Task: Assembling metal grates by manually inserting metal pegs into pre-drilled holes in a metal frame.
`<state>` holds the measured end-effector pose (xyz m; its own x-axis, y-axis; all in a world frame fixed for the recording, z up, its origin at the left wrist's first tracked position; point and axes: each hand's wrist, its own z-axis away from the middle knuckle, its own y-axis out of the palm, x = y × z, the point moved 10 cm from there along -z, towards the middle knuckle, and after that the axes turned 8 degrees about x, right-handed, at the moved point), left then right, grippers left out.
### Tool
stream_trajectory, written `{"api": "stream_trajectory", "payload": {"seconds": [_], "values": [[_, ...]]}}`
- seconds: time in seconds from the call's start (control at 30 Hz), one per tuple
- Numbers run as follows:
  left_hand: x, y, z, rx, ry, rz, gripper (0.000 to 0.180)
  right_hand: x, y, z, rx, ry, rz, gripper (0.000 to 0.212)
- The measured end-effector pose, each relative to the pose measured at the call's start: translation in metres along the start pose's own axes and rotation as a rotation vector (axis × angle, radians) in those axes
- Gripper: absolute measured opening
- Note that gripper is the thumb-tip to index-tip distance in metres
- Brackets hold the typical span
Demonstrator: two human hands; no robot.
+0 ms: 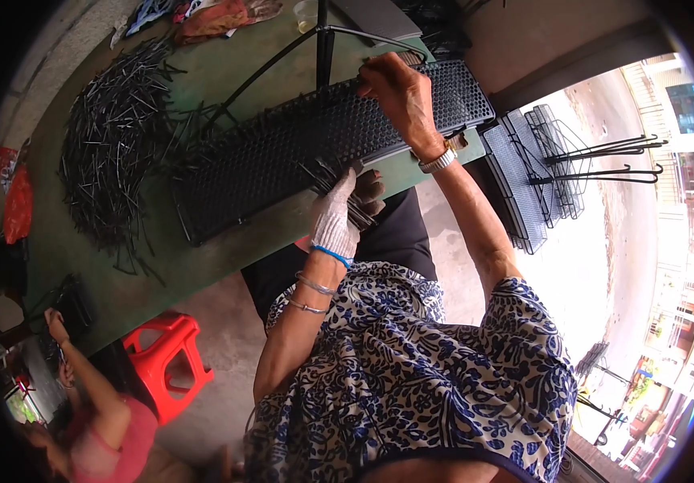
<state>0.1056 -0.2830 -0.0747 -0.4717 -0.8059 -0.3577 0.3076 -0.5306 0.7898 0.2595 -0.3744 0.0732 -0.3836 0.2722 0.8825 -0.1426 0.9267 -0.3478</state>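
Note:
A long black perforated metal panel lies slantwise across the table in front of me, with black rods rising from its far side. My left hand, in a pale knitted glove with dark fingertips, is closed round a bundle of thin black strips at the panel's near edge. Some strips poke out over the perforations. My right hand is bare and hovers above the panel's right half, its fingers pinched together. Whatever lies between those fingertips is too small to make out.
A big heap of thin black strips covers the left of the green table. Finished-looking black mesh racks stand at the right. Below the table is a red plastic stool; a co-worker in pink sits lower left. Cloths lie behind.

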Motion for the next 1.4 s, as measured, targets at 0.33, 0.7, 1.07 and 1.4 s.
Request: {"api": "stream_trajectory", "payload": {"seconds": [0.33,0.7,1.07,1.4], "values": [[0.000,0.000,-0.001,0.034,0.049,0.155,0.027,0.008,0.005,-0.001,-0.014,-0.081,0.115,0.011],[-0.003,0.004,0.007,0.004,0.002,-0.002,0.026,0.006,0.019,-0.003,0.184,-0.211,0.222,0.014],[-0.002,0.010,0.004,0.011,-0.001,0.017,0.029,0.022,0.026,0.006,0.099,-0.341,0.734,0.023],[0.004,0.020,0.002,0.110,-0.020,0.008,0.031,0.015,0.029,0.006,-0.004,-0.375,0.900,0.026]]}}
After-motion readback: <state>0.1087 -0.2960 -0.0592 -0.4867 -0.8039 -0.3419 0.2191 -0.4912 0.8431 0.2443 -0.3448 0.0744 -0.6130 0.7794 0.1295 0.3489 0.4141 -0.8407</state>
